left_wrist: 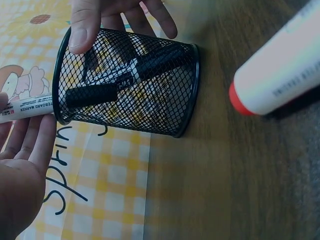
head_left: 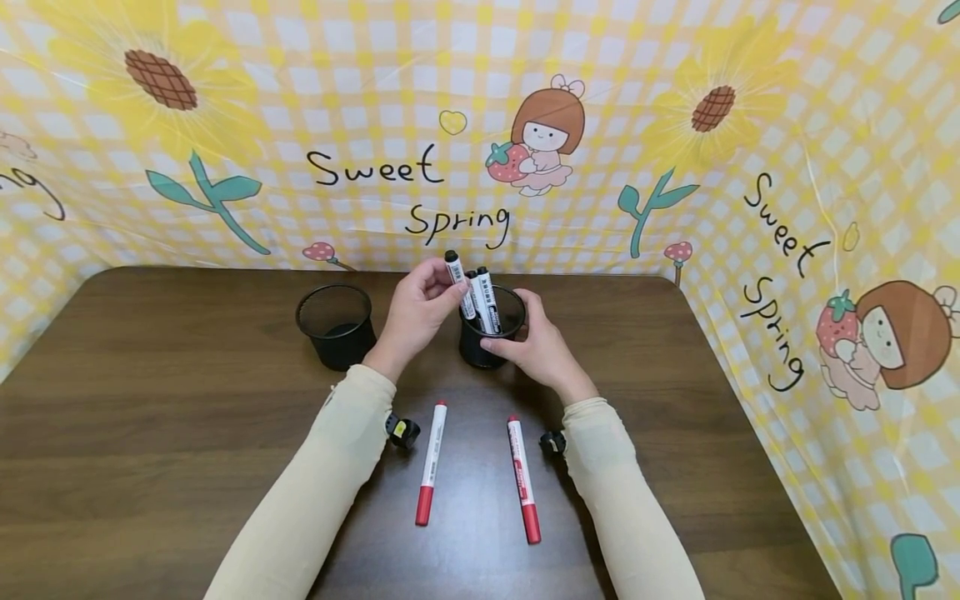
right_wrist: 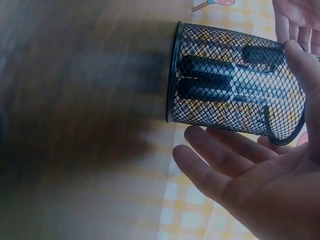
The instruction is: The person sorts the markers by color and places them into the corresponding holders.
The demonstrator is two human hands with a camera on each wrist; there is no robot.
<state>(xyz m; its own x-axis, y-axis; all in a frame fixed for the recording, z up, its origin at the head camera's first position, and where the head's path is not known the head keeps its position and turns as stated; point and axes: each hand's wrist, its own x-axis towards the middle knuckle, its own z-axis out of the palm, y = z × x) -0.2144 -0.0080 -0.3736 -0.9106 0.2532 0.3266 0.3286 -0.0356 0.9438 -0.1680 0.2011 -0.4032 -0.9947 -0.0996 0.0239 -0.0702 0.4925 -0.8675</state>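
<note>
Our left grip (head_left: pixel 420 305) closely pinches a black-capped marker (head_left: pixel 455 270), capped end inside a mesh cup (head_left: pixel 478 353) beside two other markers (head_left: pixel 488 307); our right grip (head_left: pixel 544 347), spread wide, holds that cup.

"Sweet Spring" on the checked cloth (head_left: pixel 465 167), "TEBOARD MARKER" on the held white marker (left_wrist: pixel 30 106)

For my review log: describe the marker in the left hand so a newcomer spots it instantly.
Near the far edge of the brown table, the right hand holds a black mesh cup. In its mouth, the left hand pinches a white, black-ended marker. It sits higher than the two markers beside it.
</note>
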